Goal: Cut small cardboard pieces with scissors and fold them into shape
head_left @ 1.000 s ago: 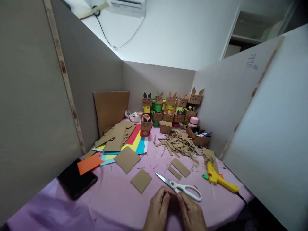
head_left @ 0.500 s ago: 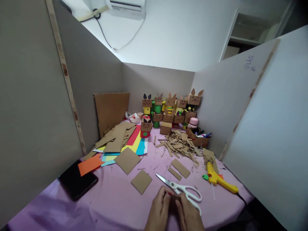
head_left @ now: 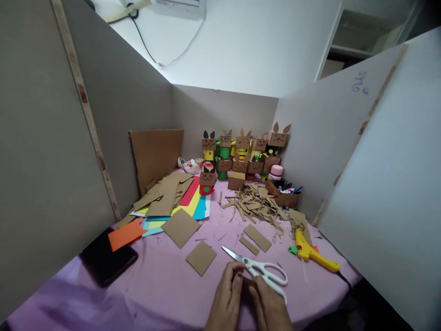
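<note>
- We have a small brown piece [head_left: 249,286], cardboard by the look of it, between our left hand [head_left: 225,294] and right hand [head_left: 270,296], low over the near edge of the counter [head_left: 165,285].
- Our grip is closed on it from both sides, fingers curled in; they hide most of its shape, so we cannot tell whether it is folded.
- The step looks like shaping or pressing by hand, so we do best to press evenly with both thumbs and work along an edge little by little, lest the board crease askew.
- We should mind the white-handled scissors [head_left: 246,262] just beyond our fingers; in this view the right hand overlaps a handle, and touching or not is unclear.
- Turning the piece slightly toward us would let us check its edges.
- The flat cardboard square [head_left: 201,258] and yellow glue gun [head_left: 312,255] lie apart from our hands.
</note>
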`<action>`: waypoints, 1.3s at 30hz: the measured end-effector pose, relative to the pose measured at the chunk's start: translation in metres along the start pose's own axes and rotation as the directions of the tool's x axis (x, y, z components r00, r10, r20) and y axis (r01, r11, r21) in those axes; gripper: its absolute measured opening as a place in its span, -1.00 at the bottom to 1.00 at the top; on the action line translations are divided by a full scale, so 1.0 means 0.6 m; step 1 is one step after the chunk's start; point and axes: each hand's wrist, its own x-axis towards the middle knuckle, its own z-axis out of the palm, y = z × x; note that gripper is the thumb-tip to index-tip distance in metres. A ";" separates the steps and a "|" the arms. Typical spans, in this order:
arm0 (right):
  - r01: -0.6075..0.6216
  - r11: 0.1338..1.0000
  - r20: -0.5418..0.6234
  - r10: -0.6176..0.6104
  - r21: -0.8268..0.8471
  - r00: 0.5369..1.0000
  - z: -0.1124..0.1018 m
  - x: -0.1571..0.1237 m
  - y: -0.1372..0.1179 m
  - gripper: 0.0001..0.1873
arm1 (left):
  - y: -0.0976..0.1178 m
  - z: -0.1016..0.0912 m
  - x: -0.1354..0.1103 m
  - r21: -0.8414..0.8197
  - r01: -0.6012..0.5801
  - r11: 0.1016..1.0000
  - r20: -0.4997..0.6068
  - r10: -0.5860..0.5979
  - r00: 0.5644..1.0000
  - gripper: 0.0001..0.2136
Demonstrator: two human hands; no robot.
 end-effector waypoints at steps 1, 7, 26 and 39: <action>-0.004 1.000 0.017 0.003 0.012 1.000 -0.002 0.000 -0.001 -0.64 | -0.006 0.003 -0.006 0.016 0.010 1.000 -0.061 -0.009 0.998 -0.68; -0.017 0.999 0.081 0.013 0.050 0.997 -0.015 0.002 -0.005 -0.65 | -0.053 0.039 -0.033 0.268 -0.180 0.946 -0.158 0.228 0.961 -0.43; 0.128 0.972 -0.097 -0.149 -0.200 0.984 -0.018 0.002 -0.006 -0.65 | -0.057 0.053 -0.012 0.493 -0.199 0.847 -0.128 0.297 0.946 -0.45; 0.204 0.966 -0.164 -0.230 -0.161 0.959 -0.014 0.007 -0.012 -0.66 | -0.045 0.036 -0.006 0.380 -0.321 0.867 -0.081 0.377 0.923 -0.41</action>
